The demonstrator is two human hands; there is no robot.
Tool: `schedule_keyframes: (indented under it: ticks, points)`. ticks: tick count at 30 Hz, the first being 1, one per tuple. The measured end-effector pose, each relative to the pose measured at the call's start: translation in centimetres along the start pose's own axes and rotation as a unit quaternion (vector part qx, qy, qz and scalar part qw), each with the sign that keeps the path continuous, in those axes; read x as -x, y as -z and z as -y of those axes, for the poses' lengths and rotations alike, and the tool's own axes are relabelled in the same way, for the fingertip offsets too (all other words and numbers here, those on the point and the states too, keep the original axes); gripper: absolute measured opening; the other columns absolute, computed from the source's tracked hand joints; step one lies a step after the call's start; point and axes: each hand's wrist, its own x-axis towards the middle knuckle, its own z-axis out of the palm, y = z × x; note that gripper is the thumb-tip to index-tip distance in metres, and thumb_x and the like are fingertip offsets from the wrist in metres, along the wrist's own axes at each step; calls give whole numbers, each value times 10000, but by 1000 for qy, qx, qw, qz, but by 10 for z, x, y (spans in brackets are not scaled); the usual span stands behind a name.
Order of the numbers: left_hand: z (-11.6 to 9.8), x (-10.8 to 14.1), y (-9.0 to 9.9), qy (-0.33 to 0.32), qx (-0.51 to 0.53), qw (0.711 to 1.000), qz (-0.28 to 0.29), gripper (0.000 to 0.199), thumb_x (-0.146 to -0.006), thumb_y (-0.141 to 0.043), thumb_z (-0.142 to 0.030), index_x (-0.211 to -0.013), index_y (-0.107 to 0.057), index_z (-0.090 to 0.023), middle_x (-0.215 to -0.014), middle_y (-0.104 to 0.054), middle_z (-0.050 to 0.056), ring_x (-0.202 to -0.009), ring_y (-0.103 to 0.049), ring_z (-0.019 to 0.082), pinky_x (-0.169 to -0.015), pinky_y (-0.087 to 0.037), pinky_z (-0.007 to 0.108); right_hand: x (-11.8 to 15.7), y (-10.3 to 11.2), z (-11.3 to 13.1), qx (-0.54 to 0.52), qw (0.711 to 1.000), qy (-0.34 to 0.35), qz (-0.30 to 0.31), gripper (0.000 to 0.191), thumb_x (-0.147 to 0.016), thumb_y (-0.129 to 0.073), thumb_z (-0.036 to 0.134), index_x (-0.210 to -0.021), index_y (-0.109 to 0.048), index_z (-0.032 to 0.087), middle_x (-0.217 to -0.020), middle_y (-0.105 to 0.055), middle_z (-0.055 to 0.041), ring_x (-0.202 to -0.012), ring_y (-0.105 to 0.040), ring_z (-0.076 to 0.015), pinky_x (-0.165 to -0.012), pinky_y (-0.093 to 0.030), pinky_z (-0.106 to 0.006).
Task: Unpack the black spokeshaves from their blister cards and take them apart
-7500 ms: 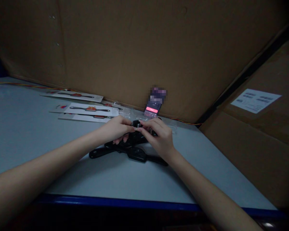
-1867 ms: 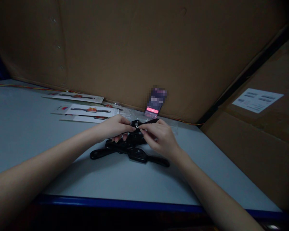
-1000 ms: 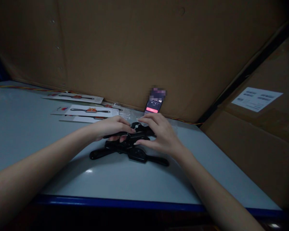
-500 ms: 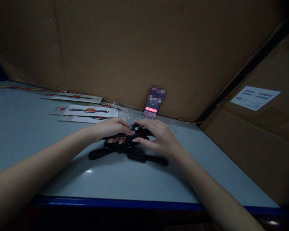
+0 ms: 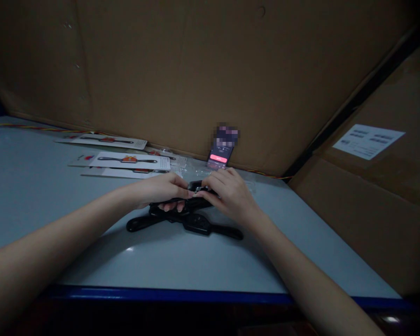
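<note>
My left hand (image 5: 168, 190) is closed round one end of a black two-handled tool (image 5: 196, 186), held just above the table. The fingers of my right hand (image 5: 227, 190) pinch at the metal part in the tool's middle, and its thumb meets my left fingertips there. Beneath both hands, more black tools lie crossed on the table; one of them (image 5: 198, 224) shows its flat body and right handle. The held tool's right handle is mostly hidden behind my right hand.
Several white cards with a tool picture (image 5: 129, 160) lie at the back left of the table (image 5: 168, 266), near clear plastic bags (image 5: 192, 167). A lit phone (image 5: 222, 147) leans on the cardboard wall (image 5: 161, 70). A labelled box (image 5: 367, 186) stands right.
My right hand's fingers have closed from a spread pose onto the middle of the held tool. The view has shifted slightly.
</note>
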Motion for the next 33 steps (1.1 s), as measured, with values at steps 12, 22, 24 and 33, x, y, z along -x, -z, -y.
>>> schedule_keyframes:
  ticks: [12, 22, 24, 33]
  points:
    - [-4, 3, -2, -23, 2, 999, 27, 262, -823, -504, -314, -626, -540, -145, -497, -507, -22, -383, -371, 61, -374, -229, 196, 0, -2, 2, 41, 999, 2, -15, 285, -928, -370, 336, -750, -537, 189, -734, -587, -42, -726, -487, -182, -671, -278, -320]
    - [-2, -8, -11, -40, -52, 995, -78, 275, -819, -505, -327, -601, -482, -161, -455, -474, -40, -347, -378, 60, -346, -262, 178, -4, -11, 18, 82, 992, -79, -50, 248, -919, -359, 250, -756, -535, 184, -716, -603, -56, -707, -491, -199, -656, -255, -345]
    - [1, -8, -8, -41, -40, 996, -73, 262, -805, -527, -346, -622, -500, -161, -467, -486, -37, -347, -374, 60, -341, -257, 180, -3, -10, 14, 40, 994, -86, -51, 252, -920, -376, 282, -744, -530, 189, -703, -597, -41, -705, -506, -188, -665, -275, -338]
    - [-2, 2, 12, -42, 10, 999, -11, 239, -767, -577, -331, -619, -537, -147, -507, -495, -21, -359, -348, 51, -326, -191, 182, 5, 4, -8, -86, 993, -74, -45, 501, -753, -616, 492, -1150, -515, 205, -1141, -589, -95, -1070, -503, -253, -872, -375, -394]
